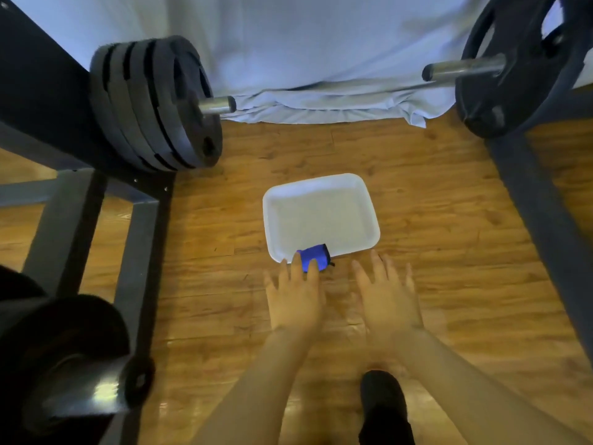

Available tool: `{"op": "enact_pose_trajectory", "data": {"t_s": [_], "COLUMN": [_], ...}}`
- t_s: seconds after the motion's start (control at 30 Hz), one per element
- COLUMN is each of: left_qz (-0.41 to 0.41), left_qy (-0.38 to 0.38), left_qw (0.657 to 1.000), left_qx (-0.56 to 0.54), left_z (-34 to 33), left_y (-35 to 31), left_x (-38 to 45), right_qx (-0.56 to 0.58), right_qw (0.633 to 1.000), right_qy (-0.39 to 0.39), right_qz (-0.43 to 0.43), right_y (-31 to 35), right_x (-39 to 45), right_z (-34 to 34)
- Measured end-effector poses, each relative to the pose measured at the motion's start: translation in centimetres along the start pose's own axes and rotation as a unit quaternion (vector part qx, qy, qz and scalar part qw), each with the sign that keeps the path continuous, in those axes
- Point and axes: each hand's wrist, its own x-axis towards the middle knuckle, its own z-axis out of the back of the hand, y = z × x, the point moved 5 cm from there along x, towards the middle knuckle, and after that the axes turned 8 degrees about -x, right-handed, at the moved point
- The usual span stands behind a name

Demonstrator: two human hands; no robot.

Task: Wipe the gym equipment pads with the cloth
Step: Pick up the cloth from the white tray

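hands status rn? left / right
Left hand: open, fingers straight, fingertips over the blue cloth at the white tray edge; no grip yet.
Right hand: open, fingers spread, holding nothing.

A wooden plank floor (417, 220) carries everything here. A white rectangular tray (321, 184) sits flat on it near the middle, and a small folded blue cloth (316, 255) lies over the tray's near rim. A pale blue sheet (321, 104) bunches onto the floor along the far side. On the left, the dark metal frame (64, 220) of a weight rack stands on the boards. A black shoe (383, 403) rests on the floor at the near edge.
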Motion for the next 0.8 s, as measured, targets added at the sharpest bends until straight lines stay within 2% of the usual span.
{"op": "enact_pose_trajectory", "data": {"t_s": [0.13,0.23,0.4,0.5,0.67,0.8], "left_qz": [0.026,-0.007,-0.032,-0.053,-0.116,-0.171], "left_qy": [-0.024,-0.105,-0.137,-0.127,-0.134,-0.137], "left_qw": [0.999,0.994,0.988,0.989,0.984,0.975], "left_qx": [0.022,0.039,0.064,0.054,-0.031,-0.017], "left_z": [-9.2,-14.6,-21.9,-24.9,-27.4,-28.5], "left_y": [3.1,5.1,8.1,8.8,8.2,7.5], "left_x": [5.5,10.3,16.5,18.8,22.2,23.5], "right_qx": [0.027,0.022,0.011,0.031,0.046,0.046], "right_qw": [0.999,0.997,0.996,0.993,0.989,0.988], "right_qy": [-0.029,-0.065,-0.081,-0.094,-0.124,-0.133], "right_qz": [0.02,0.04,0.044,0.059,0.063,0.062], "right_y": [0.2,0.8,2.2,2.9,2.4,2.0], "right_x": [4.5,8.1,13.3,14.5,16.0,16.3], "right_z": [-9.5,-15.8,-24.7,-27.3,-29.5,-30.4]}}
